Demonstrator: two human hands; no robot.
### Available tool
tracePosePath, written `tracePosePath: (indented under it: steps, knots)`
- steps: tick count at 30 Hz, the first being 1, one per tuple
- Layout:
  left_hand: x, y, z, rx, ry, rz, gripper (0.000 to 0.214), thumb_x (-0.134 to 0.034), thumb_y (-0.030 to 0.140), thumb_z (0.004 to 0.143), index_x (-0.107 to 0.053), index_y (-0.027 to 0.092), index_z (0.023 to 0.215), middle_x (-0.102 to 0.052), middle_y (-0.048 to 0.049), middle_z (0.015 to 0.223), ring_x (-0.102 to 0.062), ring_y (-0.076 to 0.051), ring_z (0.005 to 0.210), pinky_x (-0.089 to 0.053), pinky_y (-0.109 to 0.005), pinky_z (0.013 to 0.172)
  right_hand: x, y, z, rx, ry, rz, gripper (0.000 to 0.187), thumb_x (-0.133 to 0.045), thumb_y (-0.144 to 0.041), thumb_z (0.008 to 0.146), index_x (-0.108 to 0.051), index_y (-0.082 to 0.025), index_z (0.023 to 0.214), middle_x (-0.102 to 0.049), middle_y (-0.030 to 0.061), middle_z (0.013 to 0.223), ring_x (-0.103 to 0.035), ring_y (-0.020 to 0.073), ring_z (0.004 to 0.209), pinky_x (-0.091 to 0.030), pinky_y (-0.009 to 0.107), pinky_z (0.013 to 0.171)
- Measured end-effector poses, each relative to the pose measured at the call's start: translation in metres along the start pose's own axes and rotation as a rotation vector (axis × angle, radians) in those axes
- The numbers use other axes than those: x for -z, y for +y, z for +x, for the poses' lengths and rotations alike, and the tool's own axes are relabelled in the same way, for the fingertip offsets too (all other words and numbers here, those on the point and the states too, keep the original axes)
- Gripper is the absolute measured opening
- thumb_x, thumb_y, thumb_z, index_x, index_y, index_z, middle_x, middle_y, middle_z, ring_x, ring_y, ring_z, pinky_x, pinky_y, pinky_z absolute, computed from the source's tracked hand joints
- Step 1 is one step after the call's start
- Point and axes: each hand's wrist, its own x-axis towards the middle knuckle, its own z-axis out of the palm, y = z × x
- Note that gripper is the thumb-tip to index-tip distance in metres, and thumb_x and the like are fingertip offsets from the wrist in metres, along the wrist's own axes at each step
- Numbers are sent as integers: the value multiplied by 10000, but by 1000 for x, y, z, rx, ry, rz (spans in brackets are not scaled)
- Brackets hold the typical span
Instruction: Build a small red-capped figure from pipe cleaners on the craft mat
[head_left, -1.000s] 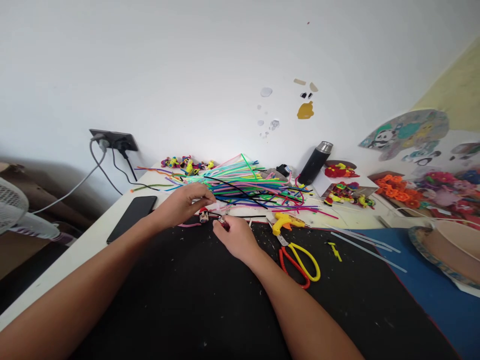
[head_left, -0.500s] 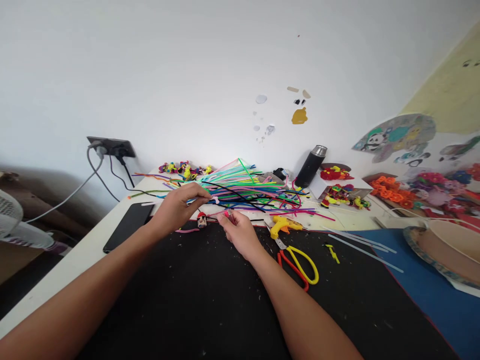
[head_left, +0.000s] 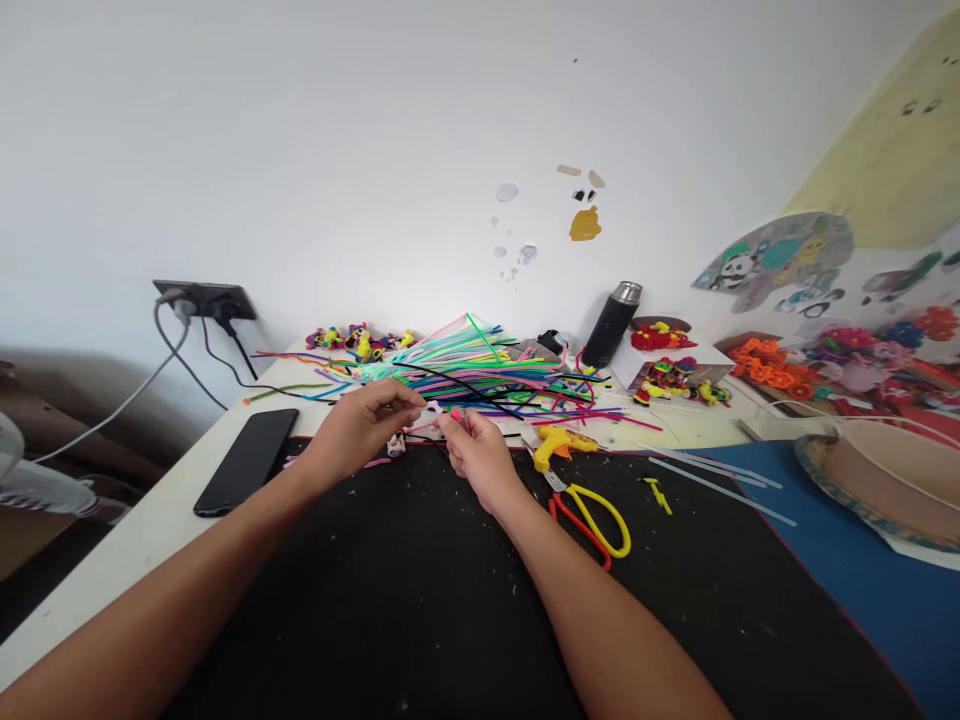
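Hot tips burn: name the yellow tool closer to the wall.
The glue gun, at the mat's far edge; the scissors lie nearer the camera.

Home craft desk: pipe cleaners [head_left: 480, 370], glue gun [head_left: 559, 443], scissors [head_left: 592, 515], wall stickers [head_left: 772, 260].

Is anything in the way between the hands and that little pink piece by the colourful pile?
Nothing visible does: the left hand and the right hand both pinch the pink pipe cleaner piece at their fingertips.
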Motion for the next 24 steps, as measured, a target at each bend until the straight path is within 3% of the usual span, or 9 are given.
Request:
tracePosePath:
  steps: [7, 12, 17, 21, 24]
  knots:
    - [-7, -9, -3, 76, -80, -89, 275, -662, 470, 934, -697, 219, 1038, -746, -48, 911, -714, -204, 812, -574, -317, 736, 1, 2, 1, 23, 9, 5, 425, -726, -554, 802, -451, -232, 769, -375, -117, 550, -263, 54, 413, -153, 228, 409]
    - [-8, -3, -4, 94, -129, -97, 291, -656, 483, 922, -697, 220, 1043, -739, -41, 905, -693, -201, 798, -546, -297, 707, 3, 5, 2, 45, 36, -41, 412, -716, -538, 816, -441, -235, 767, -361, -117, 557, -264, 59, 421, -171, 226, 419]
    - [-1, 3, -1, 225, -217, -63, 390, -609, 536, 918, -701, 215, 1120, -746, -31, 877, -683, -213, 774, -519, -294, 692, 8, 8, 5, 105, 61, -158, 378, -673, -535, 855, -464, -231, 775, -340, -109, 558, -275, 77, 446, -203, 231, 445]
    - [6, 10, 1, 254, -307, 15, 335, -578, 517, 928, -734, 228, 995, -752, -10, 833, -677, -207, 760, -488, -279, 697, 12, 9, 5, 167, 100, -374, 367, -628, -541, 893, -500, -222, 765, -393, -81, 564, -358, 105, 495, -255, 242, 487]
    - [7, 15, 1, 266, -399, 49, 312, -576, 500, 924, -713, 224, 870, -737, 8, 780, -625, -176, 664, -438, -261, 628, 14, 9, 5, 177, 109, -410, 365, -615, -555, 898, -530, -219, 784, -403, -75, 566, -375, 117, 511, -267, 245, 498]
